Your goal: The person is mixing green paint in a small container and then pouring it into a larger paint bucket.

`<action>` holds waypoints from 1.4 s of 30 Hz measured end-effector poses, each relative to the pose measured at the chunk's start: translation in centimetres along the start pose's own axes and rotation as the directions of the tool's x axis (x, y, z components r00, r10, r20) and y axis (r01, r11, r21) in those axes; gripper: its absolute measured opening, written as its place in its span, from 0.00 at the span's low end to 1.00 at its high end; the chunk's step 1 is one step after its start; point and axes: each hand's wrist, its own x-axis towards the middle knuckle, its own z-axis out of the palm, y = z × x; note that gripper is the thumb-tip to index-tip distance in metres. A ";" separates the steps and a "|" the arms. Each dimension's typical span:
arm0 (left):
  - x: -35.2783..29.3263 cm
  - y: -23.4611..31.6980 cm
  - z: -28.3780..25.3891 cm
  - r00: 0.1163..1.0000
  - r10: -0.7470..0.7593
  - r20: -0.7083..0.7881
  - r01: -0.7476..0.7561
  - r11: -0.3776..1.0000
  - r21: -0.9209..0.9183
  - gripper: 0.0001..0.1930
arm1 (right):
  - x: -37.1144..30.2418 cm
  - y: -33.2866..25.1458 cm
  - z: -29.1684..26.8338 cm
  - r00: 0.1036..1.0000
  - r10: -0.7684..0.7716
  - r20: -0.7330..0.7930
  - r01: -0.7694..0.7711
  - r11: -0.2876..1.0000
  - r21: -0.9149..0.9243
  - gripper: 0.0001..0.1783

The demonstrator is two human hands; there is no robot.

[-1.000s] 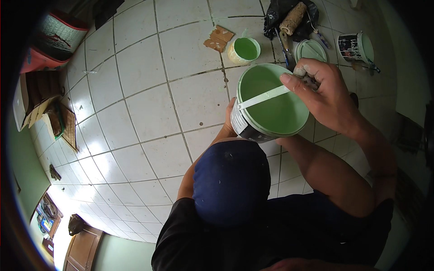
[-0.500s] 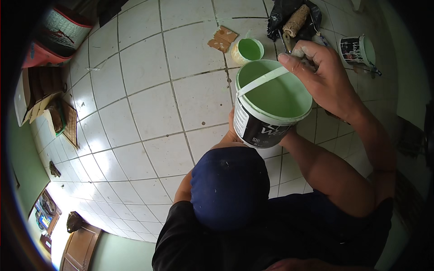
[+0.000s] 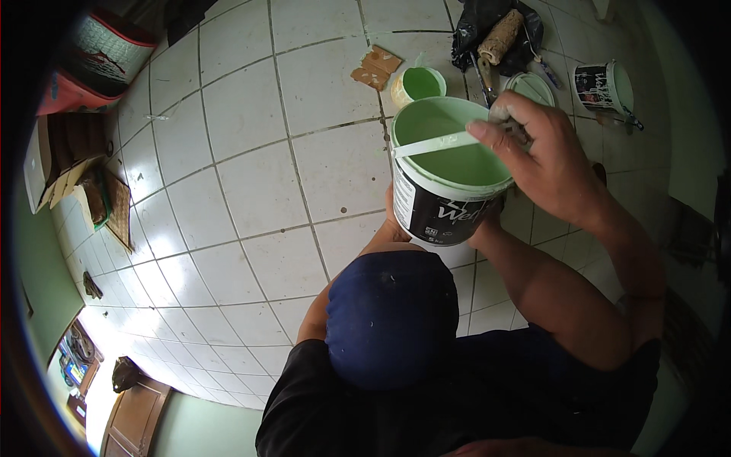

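A white paint bucket (image 3: 449,213) with a black label is held up in front of my knee, its inside pale green. My right hand (image 3: 544,148) pinches the bucket's flat white handle (image 3: 426,145) between thumb and fingers, above the right part of the rim. Along the bucket's lower left side rests my left hand (image 3: 391,217); most of its fingers are hidden behind the bucket. My knee in dark blue cloth (image 3: 392,320) stands just below the bucket.
Beyond the bucket are a small green-lined tub (image 3: 420,82), torn cardboard (image 3: 375,67), a paint roller (image 3: 500,36) on a black bag (image 3: 472,38), and a round pale green lid or tub (image 3: 531,90). Another bucket (image 3: 601,87) lies tipped at right. Boxes (image 3: 72,145) stand far left on white tiles.
The bucket has tilted and shifted slightly left. My right hand has come lower with the handle, and the round pale green thing behind it now shows.
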 end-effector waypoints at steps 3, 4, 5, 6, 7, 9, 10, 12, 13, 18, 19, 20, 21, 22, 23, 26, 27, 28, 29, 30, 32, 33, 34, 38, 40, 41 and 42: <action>-0.2 0.4 -0.1 1.000 0.007 0.004 -0.007 1.000 0.005 0.29 | -1.0 -0.9 -0.3 0.989 -0.003 0.151 0.032 0.982 -0.187 0.19; 0.0 0.5 -0.1 1.000 0.004 0.009 -0.004 1.000 0.005 0.29 | -1.4 -0.8 -0.3 0.986 -0.053 0.158 0.083 0.979 -0.188 0.21; 0.2 0.5 -0.1 1.000 0.003 0.012 -0.003 1.000 0.005 0.29 | -1.7 -0.6 -0.1 0.981 -0.103 0.166 0.134 0.973 -0.187 0.23; 0.3 0.5 -0.2 1.000 0.003 0.014 -0.003 1.000 0.006 0.29 | -1.9 -0.4 0.1 0.981 -0.106 0.165 0.136 0.973 -0.186 0.23; 0.5 0.4 -0.2 1.000 -0.003 0.015 0.003 1.000 0.004 0.29 | -2.2 0.0 0.2 0.978 -0.104 0.182 0.139 0.971 -0.193 0.25; 0.7 0.2 -0.2 1.000 -0.014 0.016 0.014 1.000 0.000 0.29 | -2.8 0.7 0.5 0.975 -0.099 0.197 0.139 0.970 -0.199 0.27; 0.8 0.2 -0.2 1.000 -0.018 0.015 0.018 1.000 0.001 0.29 | -3.0 1.0 0.7 0.973 -0.147 0.177 0.187 0.955 -0.232 0.26; 0.8 0.1 -0.2 1.000 -0.025 0.011 0.025 1.000 0.001 0.29 | -3.3 1.4 0.8 0.969 -0.194 0.156 0.230 0.937 -0.265 0.26; 0.8 0.1 -0.2 1.000 -0.027 0.009 0.027 1.000 0.002 0.29 | -3.3 1.6 0.9 0.958 -0.229 0.171 0.272 0.916 -0.296 0.26; 0.7 0.1 -0.2 0.999 -0.045 -0.002 0.045 0.999 0.005 0.29 | -3.3 2.3 1.2 0.927 -0.325 0.190 0.373 0.861 -0.346 0.26; 0.7 -0.1 -0.2 0.999 -0.052 -0.003 0.052 0.999 0.003 0.29 | -3.3 2.4 1.1 0.923 -0.329 0.199 0.381 0.850 -0.363 0.27; 0.7 -0.2 -0.2 0.998 -0.059 -0.004 0.059 0.998 0.000 0.29 | -3.4 2.5 1.0 0.920 -0.333 0.209 0.390 0.838 -0.381 0.28; 0.7 -0.4 -0.2 0.998 -0.067 -0.004 0.067 0.998 -0.003 0.29 | -3.5 2.5 0.8 0.922 -0.327 0.208 0.385 0.839 -0.384 0.28; 0.7 -0.5 -0.2 0.997 -0.071 -0.006 0.071 0.997 -0.004 0.29 | -3.5 2.6 0.7 0.915 -0.339 0.217 0.401 0.823 -0.403 0.29; 0.8 -0.6 -0.2 0.997 -0.076 -0.007 0.076 0.997 -0.005 0.29 | -3.6 2.7 0.5 0.909 -0.350 0.227 0.416 0.806 -0.422 0.30; 0.7 -0.6 -0.2 0.997 -0.082 -0.014 0.082 0.997 -0.004 0.30 | -3.6 3.1 0.5 0.890 -0.375 0.259 0.455 0.777 -0.436 0.30; 0.6 -0.5 -0.2 0.996 -0.083 -0.016 0.083 0.997 -0.003 0.30 | -3.6 3.2 0.5 0.890 -0.376 0.257 0.454 0.779 -0.434 0.30; 0.6 -0.5 -0.2 0.996 -0.087 -0.017 0.087 0.996 -0.004 0.30 | -3.5 3.3 0.5 0.878 -0.404 0.255 0.478 0.757 -0.446 0.30; 0.6 -0.6 -0.2 0.996 -0.091 -0.018 0.091 0.996 -0.006 0.30 | -3.5 3.3 0.5 0.865 -0.432 0.254 0.501 0.734 -0.458 0.29; 0.5 -0.6 -0.2 0.995 -0.094 -0.019 0.094 0.996 -0.007 0.30 | -3.4 3.2 0.5 0.866 -0.431 0.253 0.499 0.735 -0.458 0.29; 0.6 -0.7 -0.1 0.995 -0.101 -0.016 0.100 0.995 -0.009 0.30 | -3.4 3.1 0.3 0.857 -0.433 0.278 0.515 0.722 -0.462 0.29; 0.6 -0.7 -0.1 0.995 -0.104 -0.015 0.103 0.995 -0.011 0.30 | -3.4 3.1 0.3 0.858 -0.432 0.278 0.514 0.722 -0.463 0.29; 0.6 -0.7 0.0 0.994 -0.106 -0.014 0.105 0.994 -0.011 0.30 | -3.3 3.1 0.3 0.856 -0.440 0.273 0.518 0.721 -0.461 0.28; 0.7 -0.7 0.2 0.994 -0.113 -0.009 0.113 0.993 -0.015 0.30 | -2.9 3.1 0.2 0.867 -0.430 0.253 0.499 0.743 -0.446 0.26; 0.9 -0.6 0.3 0.993 -0.114 -0.006 0.114 0.993 -0.016 0.30 | -2.5 2.9 0.1 0.865 -0.433 0.253 0.501 0.743 -0.444 0.25; 0.9 -0.5 0.3 0.993 -0.114 -0.004 0.114 0.993 -0.017 0.30 | -2.2 2.9 0.1 0.865 -0.434 0.253 0.502 0.743 -0.443 0.25; 0.9 -0.4 0.4 0.994 -0.114 -0.003 0.114 0.993 -0.018 0.30 | -2.0 2.9 0.1 0.864 -0.436 0.253 0.504 0.742 -0.442 0.25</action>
